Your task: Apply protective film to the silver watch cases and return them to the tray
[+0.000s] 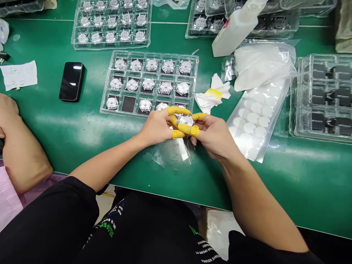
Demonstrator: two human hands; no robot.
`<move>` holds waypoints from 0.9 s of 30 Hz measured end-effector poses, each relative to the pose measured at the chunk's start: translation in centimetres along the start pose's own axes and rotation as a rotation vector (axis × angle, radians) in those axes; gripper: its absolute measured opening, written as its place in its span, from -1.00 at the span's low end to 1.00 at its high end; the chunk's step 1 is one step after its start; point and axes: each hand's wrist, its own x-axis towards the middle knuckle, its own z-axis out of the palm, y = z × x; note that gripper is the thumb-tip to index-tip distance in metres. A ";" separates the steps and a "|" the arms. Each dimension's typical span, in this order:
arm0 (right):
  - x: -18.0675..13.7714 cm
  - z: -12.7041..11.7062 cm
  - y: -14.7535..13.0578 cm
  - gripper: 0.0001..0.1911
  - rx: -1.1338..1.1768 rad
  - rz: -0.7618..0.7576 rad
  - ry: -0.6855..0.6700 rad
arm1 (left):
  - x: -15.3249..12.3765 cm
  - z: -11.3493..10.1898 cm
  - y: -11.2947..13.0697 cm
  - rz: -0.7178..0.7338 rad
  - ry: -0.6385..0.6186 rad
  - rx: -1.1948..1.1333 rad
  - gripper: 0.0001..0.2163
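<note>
My left hand [158, 126] and my right hand [211, 135] meet over the green table, both wearing yellow finger cots. Together they pinch a round silver watch case [186, 120] with a white dial. A thin clear plastic film [173, 152] hangs or lies just under my hands. Right behind them sits a clear compartment tray [108, 110] filled with several similar watch cases; one compartment [128, 104] in its front row shows only black padding.
A black phone [72, 81] and a paper note [19, 74] lie at left. Another person's forearm [19, 146] rests at the left edge. More watch trays [111, 22] sit behind. A white bottle [236, 27], bag of round white pads [258, 113], crumpled tissue [211, 96] and stacked trays [324, 97] lie right.
</note>
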 end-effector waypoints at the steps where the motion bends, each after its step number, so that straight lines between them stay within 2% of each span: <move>1: 0.0 0.3 0.2 -0.44 0.029 -0.006 0.021 | 0.0 0.0 0.1 -0.003 -0.007 0.001 -0.44; 5: 0.2 0.8 0.5 -0.51 0.099 -0.046 0.124 | -0.2 0.1 0.3 0.004 -0.053 -0.018 -0.44; 8: 0.4 0.5 0.7 -0.53 0.064 -0.050 0.150 | -0.2 0.2 0.5 0.022 -0.031 0.025 -0.47; 14: 0.7 -0.7 0.3 -0.38 0.073 -0.008 0.050 | 0.0 0.2 0.4 -0.037 -0.025 -0.013 -0.44; 19: 0.7 -1.1 0.5 -0.41 0.000 -0.072 -0.017 | 0.2 0.1 -0.1 -0.017 -0.084 0.000 -0.44; 20: 0.8 -1.1 0.6 -0.42 -0.021 -0.107 0.013 | 0.2 0.1 -0.1 -0.016 -0.094 0.009 -0.40; 22: 0.9 -1.0 0.6 -0.56 -0.036 -0.230 0.187 | 0.2 0.1 -0.1 -0.022 -0.099 0.014 -0.35; 24: 0.8 -0.3 -0.1 -0.76 -0.040 -0.379 0.420 | 0.2 0.1 0.0 -0.021 -0.112 0.035 -0.45; 25: 0.6 0.3 -0.7 -0.83 -0.050 -0.435 0.494 | 0.2 0.1 -0.1 -0.013 -0.130 0.057 -0.54; 27: 0.5 2.3 -2.2 -0.89 -0.126 -0.502 0.488 | 0.4 0.2 -0.3 0.029 -0.175 0.125 -0.69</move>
